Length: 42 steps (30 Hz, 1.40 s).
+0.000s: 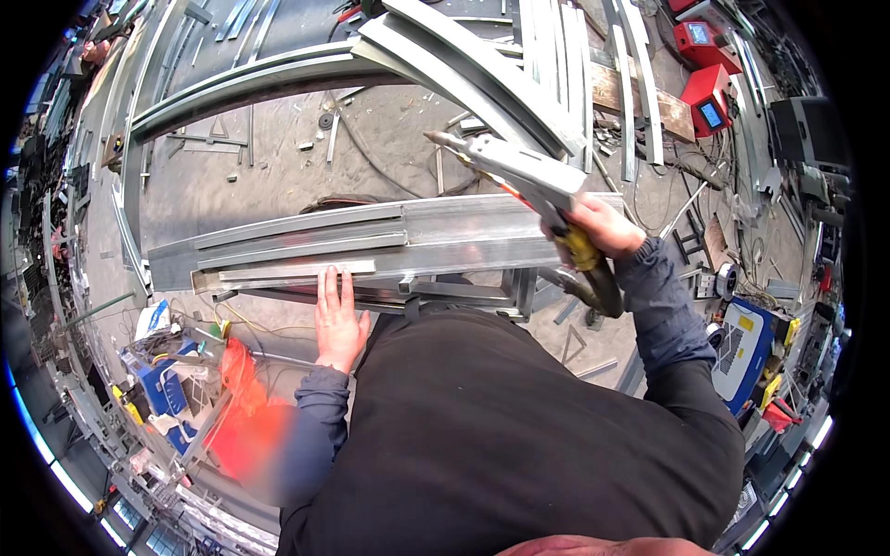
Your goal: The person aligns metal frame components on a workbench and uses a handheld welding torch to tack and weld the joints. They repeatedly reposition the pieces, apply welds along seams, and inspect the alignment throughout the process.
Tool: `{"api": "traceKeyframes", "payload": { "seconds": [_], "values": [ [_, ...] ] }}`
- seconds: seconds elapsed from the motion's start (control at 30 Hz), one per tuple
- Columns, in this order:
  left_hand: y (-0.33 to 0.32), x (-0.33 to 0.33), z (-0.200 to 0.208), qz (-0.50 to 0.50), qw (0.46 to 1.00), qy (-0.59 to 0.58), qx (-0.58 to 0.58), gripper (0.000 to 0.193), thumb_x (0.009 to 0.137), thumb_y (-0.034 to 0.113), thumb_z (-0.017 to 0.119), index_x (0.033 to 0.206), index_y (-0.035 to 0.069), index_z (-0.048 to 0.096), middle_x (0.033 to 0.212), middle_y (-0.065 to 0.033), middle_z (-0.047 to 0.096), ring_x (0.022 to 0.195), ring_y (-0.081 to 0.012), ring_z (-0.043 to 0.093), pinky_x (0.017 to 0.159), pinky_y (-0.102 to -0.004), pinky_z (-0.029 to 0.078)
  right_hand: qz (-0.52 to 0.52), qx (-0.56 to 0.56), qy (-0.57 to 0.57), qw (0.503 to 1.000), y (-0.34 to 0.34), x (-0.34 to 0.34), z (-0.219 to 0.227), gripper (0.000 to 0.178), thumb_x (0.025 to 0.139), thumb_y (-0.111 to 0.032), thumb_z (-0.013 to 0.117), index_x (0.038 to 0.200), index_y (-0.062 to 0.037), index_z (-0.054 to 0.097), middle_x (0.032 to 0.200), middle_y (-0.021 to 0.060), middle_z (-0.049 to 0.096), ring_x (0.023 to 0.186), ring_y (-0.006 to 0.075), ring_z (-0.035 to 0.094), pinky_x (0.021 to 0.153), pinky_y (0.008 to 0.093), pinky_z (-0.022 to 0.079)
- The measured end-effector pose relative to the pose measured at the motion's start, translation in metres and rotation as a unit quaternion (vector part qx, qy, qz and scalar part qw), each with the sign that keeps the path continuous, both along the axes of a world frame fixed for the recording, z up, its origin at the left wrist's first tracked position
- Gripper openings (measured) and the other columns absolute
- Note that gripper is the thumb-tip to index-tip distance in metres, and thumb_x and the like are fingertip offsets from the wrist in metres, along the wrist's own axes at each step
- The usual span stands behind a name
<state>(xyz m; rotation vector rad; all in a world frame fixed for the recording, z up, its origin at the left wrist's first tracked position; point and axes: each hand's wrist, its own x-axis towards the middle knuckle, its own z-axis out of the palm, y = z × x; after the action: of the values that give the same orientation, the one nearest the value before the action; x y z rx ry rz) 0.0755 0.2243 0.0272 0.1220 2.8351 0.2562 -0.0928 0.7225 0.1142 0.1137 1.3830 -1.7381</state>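
In my right hand point(608, 228) is a handheld welding gun point(528, 169) with a silver body, a pointed coppery nozzle and a thick dark cable behind the grip. The fingers wrap its grip, and the nozzle points to the far left, held above the metal work. My left hand point(339, 320) is open, its fingers stretched out on a narrow metal strip point(301, 271) along the near edge. That strip lies beside other long profiles on a wide grey metal beam point(482, 222) that runs crosswise in front of me.
Long curved metal channels point(464, 74) lie at the far side on a frame. Red machines with small screens point(712, 100) stand at far right. A blue-and-white box point(744, 352) is at right, a blue machine point(159, 380) at left. Cables and metal scraps litter the floor point(287, 176).
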Motion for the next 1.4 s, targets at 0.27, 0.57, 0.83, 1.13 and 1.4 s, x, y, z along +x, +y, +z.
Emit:
{"api": "traceKeyframes", "payload": {
  "seconds": [0.27, 0.57, 0.83, 1.13, 1.4],
  "values": [
    [-0.011, 0.003, 0.000, -0.019, 0.999, 0.028, -0.001, 0.105, 0.085, 0.024, 0.088, 0.173, 0.009, 0.033, 0.177, -0.0192, 0.029, 0.165, -0.0424, 0.028, 0.128, -0.0521, 0.040, -0.001, 0.109, -0.079, 0.991, -0.142, -0.061, -0.031, 0.058, 0.111, -0.066, 0.057, 0.134, -0.0121, 0.057, 0.099, 0.0069, 0.070, 0.070, 0.0187, 0.072, 0.058, 0.0369, 0.063],
    [-0.034, -0.013, 0.014, -0.070, 0.995, 0.061, 0.040, 0.087, 0.084, 0.021, 0.088, 0.163, 0.016, 0.052, 0.164, -0.0139, 0.048, 0.152, -0.0358, 0.046, 0.114, -0.0503, 0.049, -0.030, 0.212, 0.022, 0.977, -0.207, -0.109, -0.117, 0.068, 0.111, -0.062, 0.061, 0.144, -0.0026, 0.066, 0.108, 0.0083, 0.072, 0.081, 0.0166, 0.071, 0.068, 0.0333, 0.059],
    [-0.070, -0.041, 0.021, -0.157, 0.979, 0.065, 0.114, 0.065, 0.087, 0.023, 0.083, 0.149, 0.013, 0.065, 0.148, -0.0116, 0.063, 0.137, -0.0325, 0.058, 0.107, -0.0477, 0.051, 0.032, 0.364, 0.180, 0.913, -0.190, -0.095, -0.167, 0.065, 0.116, -0.056, 0.051, 0.151, -0.0028, 0.066, 0.135, 0.0191, 0.077, 0.128, 0.0291, 0.071, 0.112, 0.0377, 0.050],
    [-0.116, -0.072, 0.026, -0.183, 0.946, 0.126, 0.237, 0.040, 0.090, 0.019, 0.081, 0.128, 0.008, 0.072, 0.125, -0.0080, 0.071, 0.119, -0.0297, 0.067, 0.101, -0.0455, 0.053, 0.088, 0.499, 0.273, 0.817, -0.174, -0.060, -0.141, 0.063, 0.113, -0.052, 0.053, 0.154, -0.0056, 0.062, 0.137, 0.0234, 0.075, 0.130, 0.0391, 0.071, 0.109, 0.0448, 0.053],
    [-0.230, -0.107, 0.035, -0.061, 0.982, 0.176, 0.034, 0.077, 0.079, 0.016, 0.088, 0.150, 0.010, 0.059, 0.149, -0.0139, 0.059, 0.140, -0.0342, 0.056, 0.113, -0.0493, 0.049, -0.002, 0.603, 0.427, 0.674, -0.211, 0.009, -0.088, 0.054, 0.106, -0.039, 0.070, 0.147, -0.0043, 0.067, 0.144, 0.0216, 0.067, 0.134, 0.0422, 0.062, 0.114, 0.0502, 0.049]
  ]
}}
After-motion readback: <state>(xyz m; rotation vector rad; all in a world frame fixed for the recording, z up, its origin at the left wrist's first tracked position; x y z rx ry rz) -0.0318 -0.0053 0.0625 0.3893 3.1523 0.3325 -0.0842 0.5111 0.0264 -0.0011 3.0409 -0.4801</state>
